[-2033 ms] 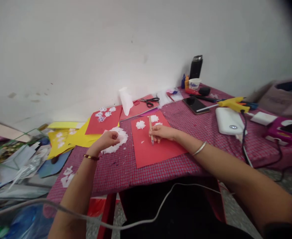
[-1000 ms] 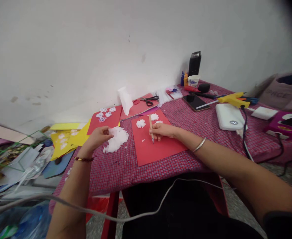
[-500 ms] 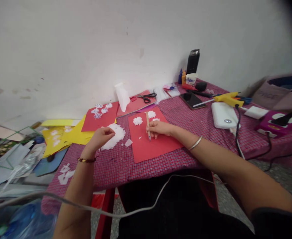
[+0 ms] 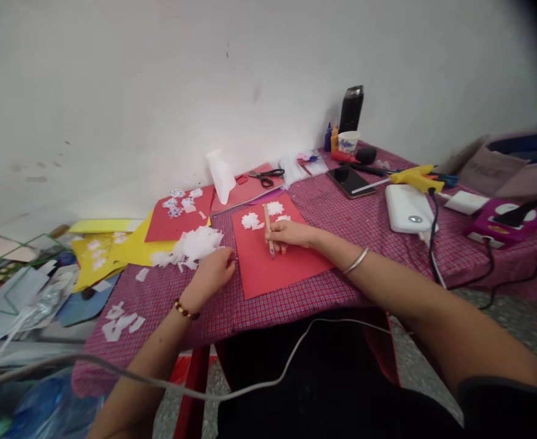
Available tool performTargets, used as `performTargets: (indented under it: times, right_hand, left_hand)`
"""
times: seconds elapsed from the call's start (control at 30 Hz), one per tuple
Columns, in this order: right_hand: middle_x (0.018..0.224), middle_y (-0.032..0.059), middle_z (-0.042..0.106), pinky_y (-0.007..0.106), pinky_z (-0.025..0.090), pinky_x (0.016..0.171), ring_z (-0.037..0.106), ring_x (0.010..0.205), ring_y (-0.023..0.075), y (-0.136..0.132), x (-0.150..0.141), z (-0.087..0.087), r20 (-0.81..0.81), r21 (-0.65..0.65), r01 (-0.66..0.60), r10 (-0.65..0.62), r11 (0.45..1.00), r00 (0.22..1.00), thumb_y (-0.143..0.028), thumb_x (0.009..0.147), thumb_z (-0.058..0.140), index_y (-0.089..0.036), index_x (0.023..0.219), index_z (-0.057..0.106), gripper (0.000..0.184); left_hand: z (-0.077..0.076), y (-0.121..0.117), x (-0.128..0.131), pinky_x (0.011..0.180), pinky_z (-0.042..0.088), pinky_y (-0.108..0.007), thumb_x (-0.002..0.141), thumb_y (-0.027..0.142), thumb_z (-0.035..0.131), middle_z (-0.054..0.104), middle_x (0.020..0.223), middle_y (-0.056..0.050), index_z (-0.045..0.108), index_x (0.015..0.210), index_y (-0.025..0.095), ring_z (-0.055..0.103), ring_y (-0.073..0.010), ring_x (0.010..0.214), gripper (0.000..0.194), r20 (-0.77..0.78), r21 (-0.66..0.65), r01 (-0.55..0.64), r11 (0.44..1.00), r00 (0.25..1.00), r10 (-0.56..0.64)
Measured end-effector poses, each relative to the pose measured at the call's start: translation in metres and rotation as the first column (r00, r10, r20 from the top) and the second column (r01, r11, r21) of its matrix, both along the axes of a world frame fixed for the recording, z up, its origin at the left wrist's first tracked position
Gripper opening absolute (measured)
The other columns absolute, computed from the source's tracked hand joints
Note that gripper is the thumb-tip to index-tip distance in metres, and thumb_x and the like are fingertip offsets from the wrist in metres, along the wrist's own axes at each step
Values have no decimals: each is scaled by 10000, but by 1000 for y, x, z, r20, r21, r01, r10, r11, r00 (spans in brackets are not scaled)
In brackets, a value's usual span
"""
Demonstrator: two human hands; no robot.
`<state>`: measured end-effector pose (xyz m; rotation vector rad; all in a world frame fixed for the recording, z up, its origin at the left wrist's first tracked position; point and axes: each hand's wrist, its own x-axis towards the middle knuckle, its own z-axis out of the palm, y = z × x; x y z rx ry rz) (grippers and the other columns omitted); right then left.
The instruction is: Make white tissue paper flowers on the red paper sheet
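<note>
My right hand is closed around a pale wooden pencil, which stands nearly upright over the red sheet. Its dark lower tip is close to the sheet; I cannot tell if they touch. White paper flowers lie on the sheet's upper part, one partly behind the hand. My left hand hovers at the sheet's left edge, its fingers curled together; whatever they may pinch is too small to make out. Beyond it spreads a loose heap of white paper scraps.
Behind lie another red sheet with speckled flowers, yellow paper and scissors. At right are a phone, a yellow glue gun and a white power bank. A cable crosses in front of me.
My left hand has moved right, from the scrap heap to the red sheet's edge. The scraps have scattered leftward and back, and small bits have left the sheet. My right hand keeps the pencil.
</note>
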<state>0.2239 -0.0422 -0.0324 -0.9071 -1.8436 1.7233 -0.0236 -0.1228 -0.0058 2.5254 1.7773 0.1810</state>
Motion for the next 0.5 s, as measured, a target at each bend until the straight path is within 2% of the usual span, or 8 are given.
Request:
performTargets:
  times: [0.1,0.23,0.4,0.47,0.5]
  right_hand:
    - [511,-31,595,177,453,421,511,385,60,0,0,0,-14,-11,-6,5,1000,1000,-192,948,528,-142,713,561,242]
    - [522,-28,601,177,441,421,523,405,68,1,4,4,-56,-26,18,-20,1000,998,-216,925,558,-144,742,574,197]
    - [567,-7,639,172,437,435,554,451,76,6,15,12,-159,-42,179,-184,983,970,-249,896,579,-151,754,569,173]
    - [538,-15,621,167,427,428,537,431,70,8,18,12,-162,-35,190,-193,981,968,-274,881,599,-157,728,550,199]
    - [539,-13,623,166,426,427,537,432,70,9,18,11,-161,-40,191,-195,981,967,-286,868,615,-158,726,550,202]
  left_hand:
    - [6,20,1,661,429,-319,841,174,490,663,770,-72,619,851,170,614,-225,720,129,21,57,-38,998,999,36]
    - [9,54,21,765,453,-346,845,150,480,680,899,-115,660,886,154,627,-247,844,185,65,115,-7,993,998,-1]
    - [1,83,55,920,440,-351,767,146,599,687,1002,-106,697,892,183,604,-260,1027,163,128,140,43,989,990,-61]
    - [7,94,46,916,444,-331,737,168,631,695,984,-87,699,848,198,604,-252,1028,134,163,162,-29,986,987,2]
    - [13,99,33,890,451,-326,733,174,627,698,953,-85,695,816,197,609,-250,1000,109,185,174,-92,980,981,59]
